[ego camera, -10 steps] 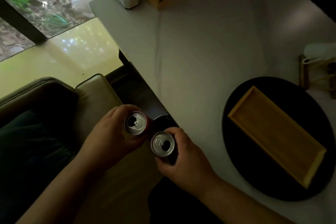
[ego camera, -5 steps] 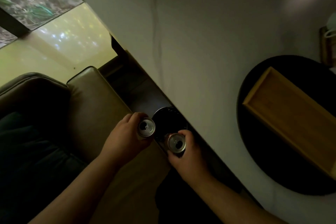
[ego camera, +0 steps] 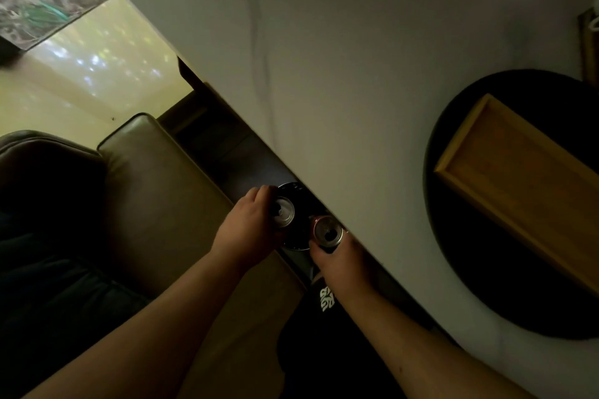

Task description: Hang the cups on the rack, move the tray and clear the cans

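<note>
My left hand (ego camera: 249, 227) grips an opened silver-topped can (ego camera: 282, 211) and my right hand (ego camera: 340, 261) grips a second can (ego camera: 327, 232) with a reddish side. Both cans are upright and held over a round black bin (ego camera: 293, 189) on the floor beside the table edge. A wooden tray (ego camera: 518, 185) lies on a round black mat (ego camera: 460, 285) on the table at the right. A strip of the wooden cup rack (ego camera: 588, 45) shows at the right edge, with a bit of white cup above it.
The white table (ego camera: 340, 58) runs diagonally across the view. A leather sofa (ego camera: 152, 185) stands left of the bin, with a dark cushion on it. A pale floor and a window are at the upper left.
Both hands have carried the cans down and away from me, from near my lap to above the black bin. The view has tilted further down.
</note>
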### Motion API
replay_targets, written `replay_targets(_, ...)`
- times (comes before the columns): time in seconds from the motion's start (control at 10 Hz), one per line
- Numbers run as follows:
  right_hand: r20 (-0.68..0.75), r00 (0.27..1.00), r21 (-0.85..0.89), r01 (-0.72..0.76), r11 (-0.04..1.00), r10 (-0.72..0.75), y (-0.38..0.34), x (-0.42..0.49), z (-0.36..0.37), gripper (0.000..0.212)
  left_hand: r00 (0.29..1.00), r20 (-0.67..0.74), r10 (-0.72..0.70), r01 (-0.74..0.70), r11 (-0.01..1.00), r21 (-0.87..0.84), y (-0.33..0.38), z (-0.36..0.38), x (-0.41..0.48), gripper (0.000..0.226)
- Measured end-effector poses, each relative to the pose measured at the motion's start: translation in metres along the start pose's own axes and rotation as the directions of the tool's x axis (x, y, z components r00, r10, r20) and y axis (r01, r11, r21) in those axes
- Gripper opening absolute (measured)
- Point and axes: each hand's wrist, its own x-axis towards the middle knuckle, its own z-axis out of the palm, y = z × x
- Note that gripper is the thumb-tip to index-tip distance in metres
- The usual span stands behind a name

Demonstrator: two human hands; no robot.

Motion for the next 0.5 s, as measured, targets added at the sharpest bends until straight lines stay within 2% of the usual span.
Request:
replay_targets(0.1, 0.011, 1.0, 0.035, -0.013, 0.999, 0.013, -0.001, 0.007, 0.0, 0.041, 1.0, 0.011, -0.002, 0.002, 1.0, -0.012, 0.0, 0.006, 0.006, 0.072)
replay_targets(0.2, 0.018, 1.0, 0.033, -0.022, 0.999, 0.022, -0.003, 0.013, 0.001, 0.047, 1.0, 0.022, -0.001, 0.002, 1.0, -0.017, -0.001, 0.012, 0.008, 0.076)
replay_targets(0.3, 0.054, 0.998, 0.018, -0.025, 1.0, 0.024, 0.0, 0.014, 0.004, 0.058, 0.997, 0.073, -0.04, 0.041, 0.999, -0.013, -0.007, 0.017, 0.006, 0.09)
replay_targets(0.4, 0.045, 0.999, -0.074, 0.032, 0.997, -0.028, 0.005, 0.007, 0.005, 0.089, 0.988, 0.087, -0.127, 0.126, 0.992, 0.022, -0.011, 0.014, -0.002, 0.101)
replay_targets(0.5, 0.18, 0.982, -0.2, 0.098, 0.975, -0.062, 0.008, -0.001, 0.007, 0.103, 0.981, 0.034, -0.19, 0.184, 0.974, 0.129, -0.018, 0.012, -0.014, 0.098)
